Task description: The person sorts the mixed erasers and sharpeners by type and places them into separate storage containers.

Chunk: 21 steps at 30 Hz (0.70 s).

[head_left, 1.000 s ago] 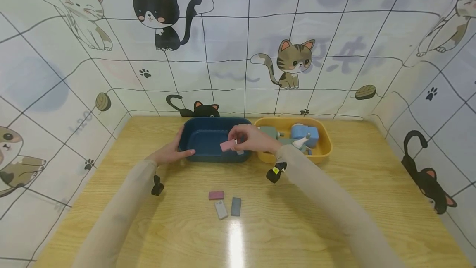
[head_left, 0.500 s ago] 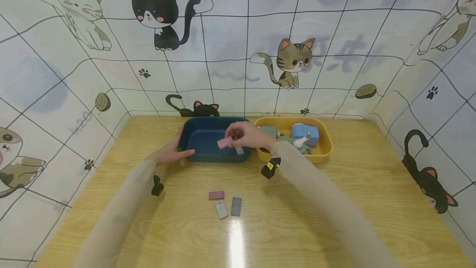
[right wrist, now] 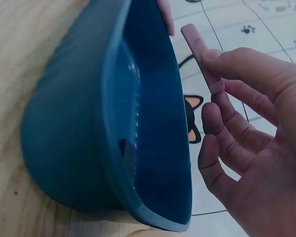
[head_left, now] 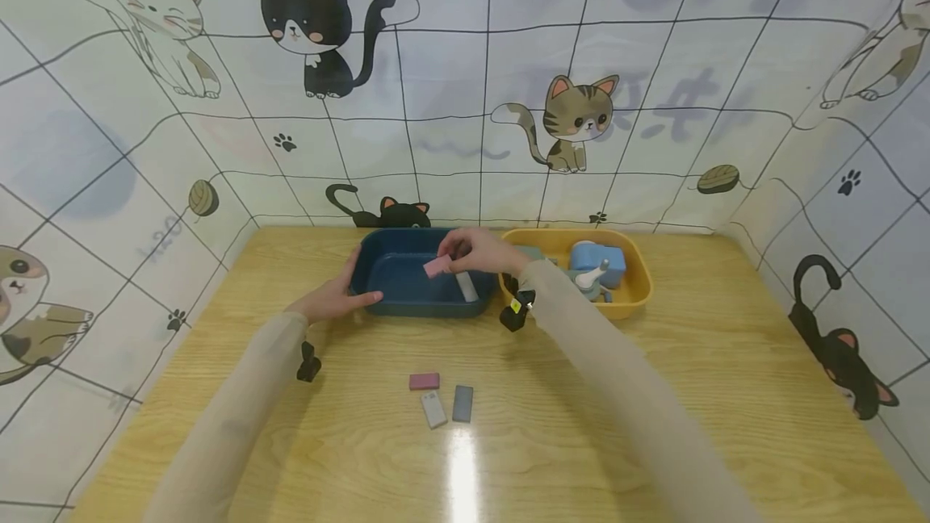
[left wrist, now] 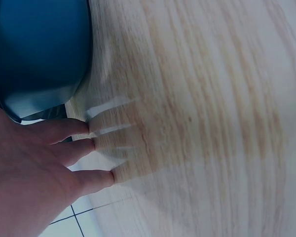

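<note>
My right hand (head_left: pixel 479 253) is over the right half of a dark blue tub (head_left: pixel 392 309). It pinches a small flat pink block (head_left: pixel 437 266) between thumb and fingers; in the right wrist view the block (right wrist: pixel 201 57) tilts just above the rim. Inside the tub, at its right end, lies a light grey block (head_left: pixel 467 287). At the tub's left end is my left hand (head_left: pixel 330 297), its thumb stretched along the front. The left wrist view shows that hand's fingers (left wrist: pixel 96 181) straight, with tips on the table beside the tub.
On the table in front lie a dark pink block (head_left: pixel 425 382), a whitish block (head_left: pixel 433 409) and a grey block (head_left: pixel 462 403). A yellow tub (head_left: pixel 639 297) holding blue and grey-green toy-like pieces (head_left: pixel 601 263) stands right beside the blue one. A cat-print sheet (head_left: pixel 450 144) hangs behind.
My right hand has moved slightly left and toward the back with the pink block. More of the light grey block in the tub shows now. My left hand has stayed in place.
</note>
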Each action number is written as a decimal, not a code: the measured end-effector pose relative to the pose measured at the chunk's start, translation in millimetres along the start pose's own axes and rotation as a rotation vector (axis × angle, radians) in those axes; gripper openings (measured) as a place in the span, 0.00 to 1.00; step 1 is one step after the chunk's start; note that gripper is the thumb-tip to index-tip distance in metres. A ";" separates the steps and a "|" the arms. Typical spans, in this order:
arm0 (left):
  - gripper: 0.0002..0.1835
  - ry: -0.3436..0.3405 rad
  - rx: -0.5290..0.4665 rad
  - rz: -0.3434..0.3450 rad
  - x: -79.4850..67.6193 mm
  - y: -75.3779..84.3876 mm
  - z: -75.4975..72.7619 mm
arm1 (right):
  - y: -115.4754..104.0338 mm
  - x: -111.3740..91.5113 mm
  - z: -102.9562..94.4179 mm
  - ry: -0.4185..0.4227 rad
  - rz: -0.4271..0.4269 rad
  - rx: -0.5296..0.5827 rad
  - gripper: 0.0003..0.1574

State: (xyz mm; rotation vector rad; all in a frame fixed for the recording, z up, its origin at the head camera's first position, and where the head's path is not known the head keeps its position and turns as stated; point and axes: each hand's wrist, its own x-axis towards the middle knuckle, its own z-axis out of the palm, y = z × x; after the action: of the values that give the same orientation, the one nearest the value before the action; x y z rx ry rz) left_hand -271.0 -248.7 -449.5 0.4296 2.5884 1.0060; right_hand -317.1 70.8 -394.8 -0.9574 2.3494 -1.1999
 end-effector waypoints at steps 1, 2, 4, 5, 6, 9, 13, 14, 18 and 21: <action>0.58 0.001 0.000 -0.003 -0.2 0.1 -0.3 | 0.4 1.5 -1.4 -0.003 0.009 0.003 0.15; 0.58 0.003 -0.001 -0.004 -0.3 0.1 -0.3 | 0.8 3.3 -2.9 -0.004 0.018 0.008 0.15; 0.58 0.004 0.001 -0.002 -0.3 0.2 -0.7 | 1.9 6.8 -5.7 -0.010 0.039 0.021 0.15; 0.58 0.006 -0.001 -0.003 -0.5 0.2 -0.8 | 2.1 8.4 -7.1 -0.011 0.051 0.019 0.15; 0.58 0.008 0.000 -0.001 -0.4 0.3 -0.7 | 1.6 9.7 -8.5 -0.010 0.062 0.016 0.15; 0.58 0.009 -0.004 0.006 -0.5 1.2 -1.1 | 1.8 13.6 -12.5 -0.011 0.074 0.021 0.16; 0.58 0.014 -0.002 0.009 -0.8 1.4 -1.3 | 2.7 18.4 -17.3 -0.016 0.073 -0.007 0.16; 0.58 0.014 0.002 0.010 -0.8 1.2 -1.3 | 3.4 19.4 -18.1 -0.018 0.076 -0.018 0.16; 0.58 0.013 0.010 0.011 -0.5 0.3 -0.9 | 5.7 23.6 -19.2 -0.032 0.092 -0.039 0.17; 0.59 0.011 0.000 0.012 -0.4 0.1 -0.9 | 6.1 26.6 -17.9 -0.031 0.089 -0.051 0.17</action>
State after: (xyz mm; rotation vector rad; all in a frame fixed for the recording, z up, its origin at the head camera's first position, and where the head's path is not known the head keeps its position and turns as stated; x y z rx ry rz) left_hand -271.0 -249.3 -448.6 0.4421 2.5984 1.0151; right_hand -348.7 65.3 -389.0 -0.8713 2.3822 -1.0884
